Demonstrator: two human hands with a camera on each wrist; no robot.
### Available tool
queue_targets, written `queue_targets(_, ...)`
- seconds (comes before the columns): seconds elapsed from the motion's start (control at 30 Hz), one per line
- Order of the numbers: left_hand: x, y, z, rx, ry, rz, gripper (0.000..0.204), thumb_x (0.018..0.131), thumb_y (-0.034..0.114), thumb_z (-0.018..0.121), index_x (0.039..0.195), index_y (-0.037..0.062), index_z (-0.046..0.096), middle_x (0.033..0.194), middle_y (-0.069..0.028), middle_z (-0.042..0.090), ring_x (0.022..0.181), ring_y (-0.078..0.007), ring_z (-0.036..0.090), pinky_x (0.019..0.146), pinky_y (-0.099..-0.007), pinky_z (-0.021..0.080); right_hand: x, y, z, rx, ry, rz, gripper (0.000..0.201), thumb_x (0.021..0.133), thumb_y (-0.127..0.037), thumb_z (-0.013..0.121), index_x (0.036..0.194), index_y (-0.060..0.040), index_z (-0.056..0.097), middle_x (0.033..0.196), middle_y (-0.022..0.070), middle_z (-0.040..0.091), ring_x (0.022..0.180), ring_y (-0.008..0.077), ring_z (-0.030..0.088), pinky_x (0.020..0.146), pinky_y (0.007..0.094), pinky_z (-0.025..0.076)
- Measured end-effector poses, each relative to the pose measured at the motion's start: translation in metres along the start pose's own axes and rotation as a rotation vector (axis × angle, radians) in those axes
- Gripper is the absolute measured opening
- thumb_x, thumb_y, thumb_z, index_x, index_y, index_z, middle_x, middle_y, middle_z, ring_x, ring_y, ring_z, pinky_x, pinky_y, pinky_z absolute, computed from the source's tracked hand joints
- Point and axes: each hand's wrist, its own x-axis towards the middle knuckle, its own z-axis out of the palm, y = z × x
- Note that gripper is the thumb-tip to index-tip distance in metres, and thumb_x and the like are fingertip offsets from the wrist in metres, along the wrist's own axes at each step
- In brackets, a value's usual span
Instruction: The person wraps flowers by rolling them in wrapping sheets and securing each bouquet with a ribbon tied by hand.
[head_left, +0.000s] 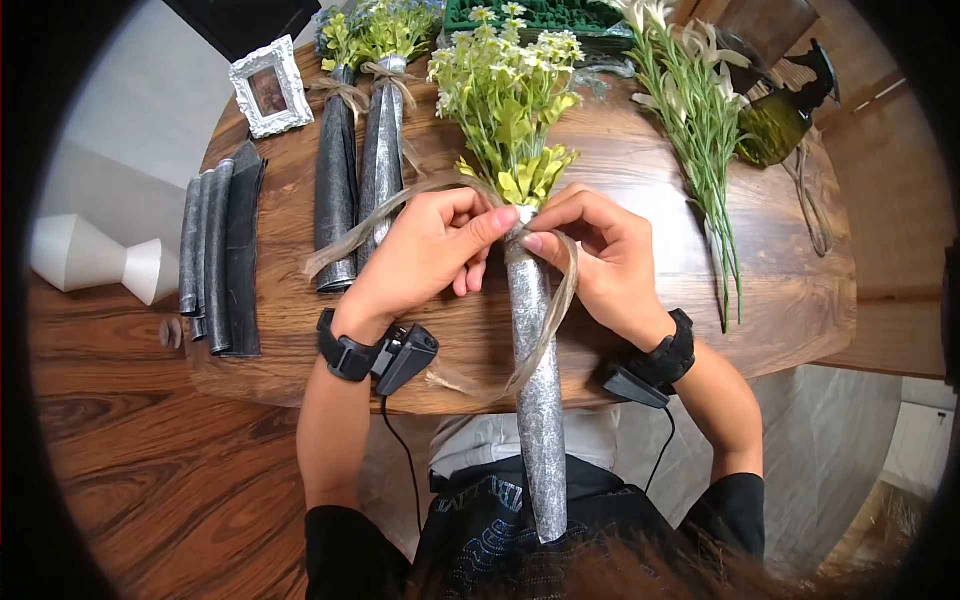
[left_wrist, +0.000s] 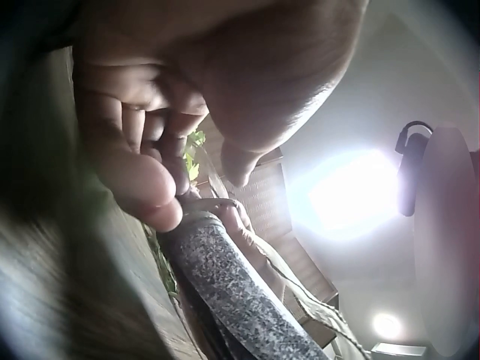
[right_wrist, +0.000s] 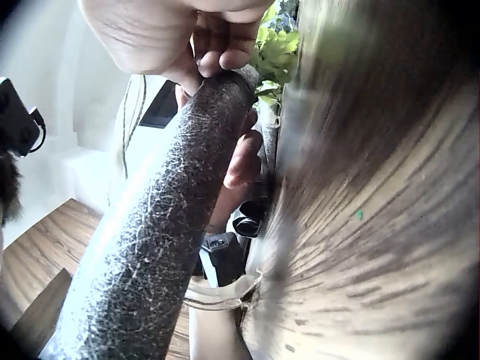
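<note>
At the neck of the silver wrapper point(head_left: 540, 420), the ribbon point(head_left: 350, 242) is pinched between thumb and fingers by both the left hand point(head_left: 435, 250) and the right hand point(head_left: 610, 255). Above it, white flowers point(head_left: 510, 110) are seen; below, the table edge point(head_left: 800, 345) is crossed by the wrapper.

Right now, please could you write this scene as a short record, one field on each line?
Left hand: left hand pinches at the ribboned neck of the bouquet
Right hand: right hand pinches the ribbon there
Bouquet: white flowers, silver-grey wrap
Ribbon: around the neck, loose ends hanging out
Left side: grey rolls, two tied bouquets, white frame
Right side: loose white-flowered stems, greenish bottle
Surface: wooden table
</note>
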Motion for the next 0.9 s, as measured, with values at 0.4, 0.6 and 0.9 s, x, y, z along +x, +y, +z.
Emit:
queue_targets(0.4, 0.003, -0.005, -0.014, -0.074, 0.195, 0.083, 0.019, 0.088, 0.016, 0.061, 0.076, 0.0011, 0.058, 0.061, -0.0004, 0.055, 0.05, -0.0065, 0.053, 0.044, -0.0196, 0.04, 0.004, -0.015, 0.0, 0.173, 0.037, 0.045, 0.028, 0.094, -0.022, 0.057, 0.092, 0.0031, 0.069, 0.092, 0.007, 0.064, 0.067, 0.01, 0.057, 0.056, 0.0221, 0.046)
queue_targets(0.6, 0.004, -0.004, -0.008, -0.193, 0.294, 0.237, 0.017, 0.091, 0.014, 0.058, 0.084, -0.001, 0.059, 0.066, -0.0035, 0.058, 0.055, -0.0088, 0.056, 0.044, -0.0205, 0.042, 0.006, -0.024, 0.0, 0.238, 0.024, 0.186, 0.058, 0.1, -0.045, 0.033, 0.085, 0.0034, 0.061, 0.098, 0.0151, 0.063, 0.07, 0.0184, 0.057, 0.055, 0.0291, 0.049)
queue_targets(0.9, 0.005, -0.002, -0.001, -0.355, 0.101, 0.38, 0.021, 0.097, 0.014, 0.047, 0.096, -0.0054, 0.055, 0.088, -0.016, 0.063, 0.06, -0.0145, 0.061, 0.044, -0.0216, 0.049, 0.007, -0.019, -0.005, 0.334, -0.05, 0.267, 0.058, 0.101, -0.042, 0.033, 0.081, 0.004, 0.062, 0.092, 0.0146, 0.063, 0.071, 0.0193, 0.058, 0.055, 0.029, 0.048)
